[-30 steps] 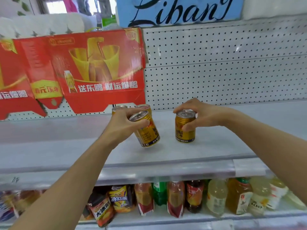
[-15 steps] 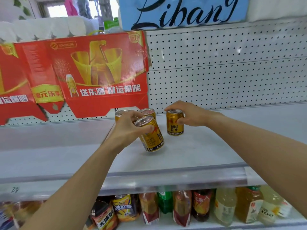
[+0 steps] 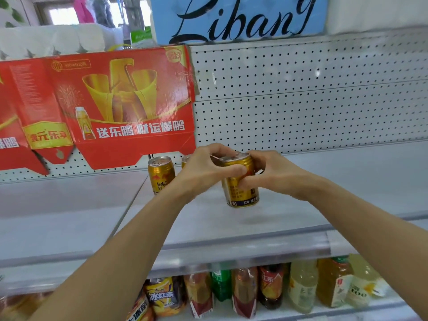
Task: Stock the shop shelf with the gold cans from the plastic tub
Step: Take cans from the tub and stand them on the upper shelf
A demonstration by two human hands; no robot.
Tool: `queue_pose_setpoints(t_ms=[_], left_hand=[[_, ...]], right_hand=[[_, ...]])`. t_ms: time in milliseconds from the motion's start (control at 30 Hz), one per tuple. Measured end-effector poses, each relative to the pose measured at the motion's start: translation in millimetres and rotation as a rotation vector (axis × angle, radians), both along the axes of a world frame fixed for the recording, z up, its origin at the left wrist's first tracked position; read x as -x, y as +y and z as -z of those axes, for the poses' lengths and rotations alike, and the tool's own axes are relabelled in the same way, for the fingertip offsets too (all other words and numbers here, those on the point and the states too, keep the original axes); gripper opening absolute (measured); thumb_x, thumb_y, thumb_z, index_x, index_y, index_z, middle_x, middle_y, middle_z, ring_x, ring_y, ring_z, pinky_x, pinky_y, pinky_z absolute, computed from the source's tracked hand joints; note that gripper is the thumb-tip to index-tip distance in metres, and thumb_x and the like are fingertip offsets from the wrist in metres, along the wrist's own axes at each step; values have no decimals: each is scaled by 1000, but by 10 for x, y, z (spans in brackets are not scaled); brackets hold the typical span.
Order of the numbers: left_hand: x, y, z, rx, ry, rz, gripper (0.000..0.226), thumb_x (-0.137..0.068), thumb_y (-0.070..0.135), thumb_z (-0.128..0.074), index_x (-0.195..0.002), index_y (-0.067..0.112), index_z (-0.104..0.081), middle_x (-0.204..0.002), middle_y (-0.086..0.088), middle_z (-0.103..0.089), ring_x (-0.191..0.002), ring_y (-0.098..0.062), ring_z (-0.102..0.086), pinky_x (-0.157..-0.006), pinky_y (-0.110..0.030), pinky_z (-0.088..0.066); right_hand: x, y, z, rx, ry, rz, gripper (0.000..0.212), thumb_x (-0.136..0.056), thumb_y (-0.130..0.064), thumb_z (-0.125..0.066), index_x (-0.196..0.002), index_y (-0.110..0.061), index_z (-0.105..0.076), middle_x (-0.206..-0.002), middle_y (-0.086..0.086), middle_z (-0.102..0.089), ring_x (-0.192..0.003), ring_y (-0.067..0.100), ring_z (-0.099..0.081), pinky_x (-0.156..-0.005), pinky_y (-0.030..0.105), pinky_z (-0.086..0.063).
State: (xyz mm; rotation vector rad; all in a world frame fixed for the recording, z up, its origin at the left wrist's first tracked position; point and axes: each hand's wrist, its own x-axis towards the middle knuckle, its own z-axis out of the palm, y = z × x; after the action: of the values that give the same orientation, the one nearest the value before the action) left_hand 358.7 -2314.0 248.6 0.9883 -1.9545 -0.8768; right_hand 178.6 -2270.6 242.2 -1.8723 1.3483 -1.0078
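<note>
Both hands met on one gold can (image 3: 240,181) over the shelf (image 3: 231,218): the left hand (image 3: 203,172) curled round its upper part from the left w/ the thumb across the front, the right hand (image 3: 268,172) wrapped it from the right, fingers pressed into the label. So each grip was closed on that same can; nothing else was held. The can stood near upright, w/ a slight lean, its base at or just above the shelf — contact couldn't be told for sure. Two more cans stood behind: a rear can (image 3: 161,173) to the left in plain sight, & a hidden can (image 3: 186,159) mostly covered by the left hand, just a sliver showing. The tub wasn't in view. To do this step well, the person likely needed to settle the base flat first, then square the can to the row so it sat just beside its neighbours, label out. Letting go one hand at a time looked safest, since a tilted can on smooth metal could rock or roll, & the left wrist sat close enough to the rear can to knock it. The red carton (image 3: 129,107) hung behind on the pegboard (image 3: 301,93), leaving room to the right for more stock.
</note>
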Motion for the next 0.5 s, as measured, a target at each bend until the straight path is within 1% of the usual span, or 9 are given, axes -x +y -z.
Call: queue_pose_setpoints(t_ms=[33,67,133,200,267,333,433,500], left_hand=[[48,-22,-5,12,5,12,38,-75,39,-79,-108,25,-66,-99,8,-69,-89,-5,-65,-66,-17,-52],[84,-62,-5,41,10,-1,41,-79,44,-74,-114,24,-65,-105,9,-67,-94,-4,-64,-74,-17,-52],[134,-171,11,168,-34,-78,43,-89,48,-61,-125,25,-60,-120,10,-63,-110,-5,-58,-92,-26,-49],[181,-280,57,326,-185,-133,43,-94,42,-56,-134,26,-54,-136,8,-55,-125,-9,-48,-100,-27,-38],[238,-370,121,464,-417,-152,48,-93,35,-58,-139,25,-49,-144,4,-49,-133,-15,-42,-104,-30,-33],[293,-445,191,540,-578,-158,52,-88,31,-64,-139,24,-50,-142,1,-51,-130,-20,-44,-105,-34,-36],[336,-540,252,553,-627,-205,44,-85,27,-68,-128,24,-59,-126,1,-61,-112,-22,-57,-91,-38,-49],[352,-573,272,547,-635,-226,38,-86,25,-67,-124,23,-62,-119,1,-62,-104,-22,-60,-85,-40,-51]], right_hand=[[79,-3,29,-5,-12,43,31,-71,-14,-78,-98,-19,-64,-92,2,-71,-89,14,-66,-75,22,-52],[151,-11,55,-10,-23,96,35,-70,-16,-79,-100,-18,-63,-93,2,-71,-90,16,-66,-75,25,-52],[280,-70,128,-4,-61,236,44,-68,-16,-82,-106,-17,-58,-95,1,-68,-88,14,-64,-69,24,-48],[389,-162,204,13,-72,392,55,-67,-17,-83,-112,-16,-51,-101,0,-62,-88,13,-60,-65,23,-45],[473,-274,285,28,-39,499,62,-67,-18,-84,-116,-14,-46,-107,2,-57,-95,17,-58,-69,26,-45],[510,-383,367,35,5,555,65,-66,-19,-84,-117,-12,-44,-110,4,-56,-100,21,-57,-76,31,-47],[513,-530,451,31,40,595,67,-65,-21,-84,-117,-12,-43,-111,6,-58,-101,24,-58,-83,37,-51],[517,-618,475,29,38,606,67,-65,-22,-83,-117,-13,-42,-112,6,-59,-102,24,-59,-85,38,-52]])
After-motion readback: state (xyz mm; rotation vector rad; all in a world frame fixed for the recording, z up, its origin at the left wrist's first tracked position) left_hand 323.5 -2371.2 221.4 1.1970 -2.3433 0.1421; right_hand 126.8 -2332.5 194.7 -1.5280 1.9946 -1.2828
